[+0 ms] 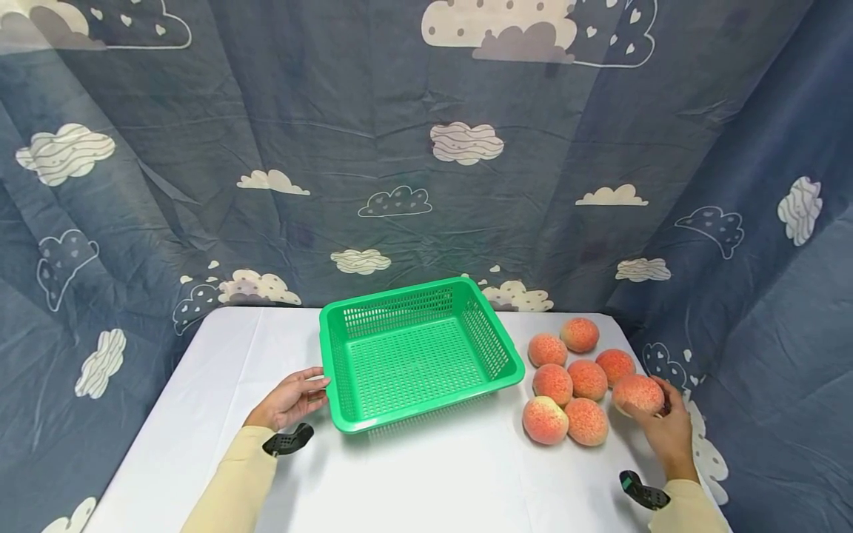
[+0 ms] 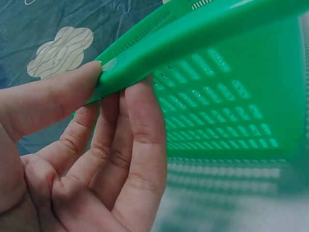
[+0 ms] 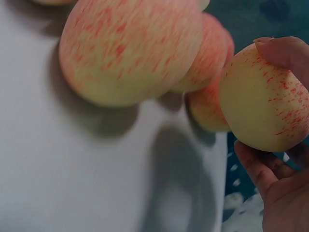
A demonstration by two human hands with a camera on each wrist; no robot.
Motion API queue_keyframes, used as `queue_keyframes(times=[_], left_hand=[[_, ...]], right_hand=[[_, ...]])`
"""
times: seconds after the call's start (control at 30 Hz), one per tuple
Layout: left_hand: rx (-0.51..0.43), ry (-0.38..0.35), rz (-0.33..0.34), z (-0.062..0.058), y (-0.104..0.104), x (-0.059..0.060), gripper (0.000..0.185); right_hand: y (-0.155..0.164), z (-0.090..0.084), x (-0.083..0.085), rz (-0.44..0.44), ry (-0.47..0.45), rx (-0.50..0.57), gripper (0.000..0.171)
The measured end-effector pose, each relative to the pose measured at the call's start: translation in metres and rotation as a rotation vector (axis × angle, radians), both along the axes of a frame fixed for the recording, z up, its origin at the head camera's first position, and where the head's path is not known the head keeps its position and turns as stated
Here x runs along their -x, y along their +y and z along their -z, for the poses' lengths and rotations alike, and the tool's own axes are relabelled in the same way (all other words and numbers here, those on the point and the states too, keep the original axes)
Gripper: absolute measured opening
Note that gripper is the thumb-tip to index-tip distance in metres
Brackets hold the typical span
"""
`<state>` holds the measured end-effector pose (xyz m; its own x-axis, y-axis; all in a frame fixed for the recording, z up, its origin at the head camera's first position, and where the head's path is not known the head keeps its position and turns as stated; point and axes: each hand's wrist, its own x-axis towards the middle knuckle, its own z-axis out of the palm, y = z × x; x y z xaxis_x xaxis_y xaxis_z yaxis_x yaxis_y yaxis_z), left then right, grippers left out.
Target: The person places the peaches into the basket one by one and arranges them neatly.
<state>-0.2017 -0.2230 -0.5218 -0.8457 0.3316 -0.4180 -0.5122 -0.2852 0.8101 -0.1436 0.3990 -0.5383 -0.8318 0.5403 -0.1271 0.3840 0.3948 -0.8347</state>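
Observation:
A green perforated basket stands empty in the middle of the white table. My left hand pinches its left rim, thumb on top and fingers underneath. Several red-yellow peaches lie in a cluster to the basket's right. My right hand grips the peach at the right end of the cluster, near the table's right edge; in the right wrist view that peach is between thumb and fingers, slightly off the cloth.
A white cloth covers the table. A blue curtain with cloud prints hangs close behind and on both sides. The table's right edge runs just beside my right hand.

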Motion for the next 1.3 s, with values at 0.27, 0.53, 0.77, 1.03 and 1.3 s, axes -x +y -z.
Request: queue_keyframes(times=[0.27,0.53,0.77,1.03,1.3], left_hand=[[-0.02,-0.009,0.012,-0.001,0.0,0.0,0.013],[0.007,-0.021,-0.003,-0.003,0.0,0.003,0.013],[-0.005,-0.006,-0.007,0.0,0.0,0.0,0.013],[-0.026,0.002,0.015,0.005,0.004,0.0,0.016],[-0.02,0.0,0.022,0.003,-0.001,0.001,0.019]], right_hand=[[-0.014,-0.016,0.013,-0.056,0.108,0.022,0.087],[-0.041,-0.032,0.038,-0.18,0.148,-0.003,0.087],[-0.08,-0.055,0.057,-0.301,0.164,0.013,0.087],[-0.113,-0.066,0.074,-0.497,0.178,-0.049,0.085],[-0.15,-0.069,0.1,-0.618,0.197,-0.026,0.08]])
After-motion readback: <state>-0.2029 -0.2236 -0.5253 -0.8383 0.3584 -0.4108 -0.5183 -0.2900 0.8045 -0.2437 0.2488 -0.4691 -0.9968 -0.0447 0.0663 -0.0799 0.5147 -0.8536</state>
